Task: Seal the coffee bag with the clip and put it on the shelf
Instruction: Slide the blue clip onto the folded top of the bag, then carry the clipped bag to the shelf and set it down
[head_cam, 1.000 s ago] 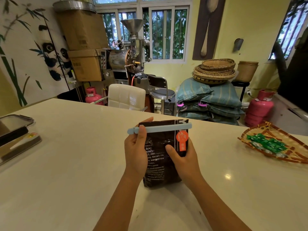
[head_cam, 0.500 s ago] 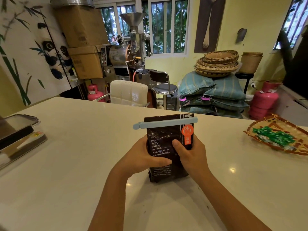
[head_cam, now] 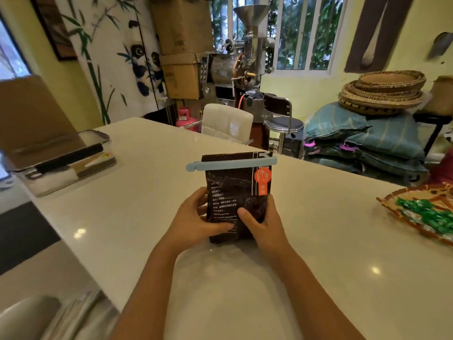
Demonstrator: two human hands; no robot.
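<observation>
White table (head_cam: 318,241) at frame centre bears an upright coffee bag (head_cam: 235,192), blue clip (head_cam: 231,164) across its top; left hand (head_cam: 193,224) and right hand (head_cam: 264,229) grip its lower sides

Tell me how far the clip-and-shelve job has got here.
Sealing looks done: the blue clip spans the coffee bag near its top. In hand: left hand and right hand grip the bag upright on the table. Left: carrying it to a shelf, none in view.

The dark brown coffee bag (head_cam: 235,192) stands upright with an orange label at its upper right. A pale blue clip (head_cam: 231,164) runs level across its folded top, clamped shut.
</observation>
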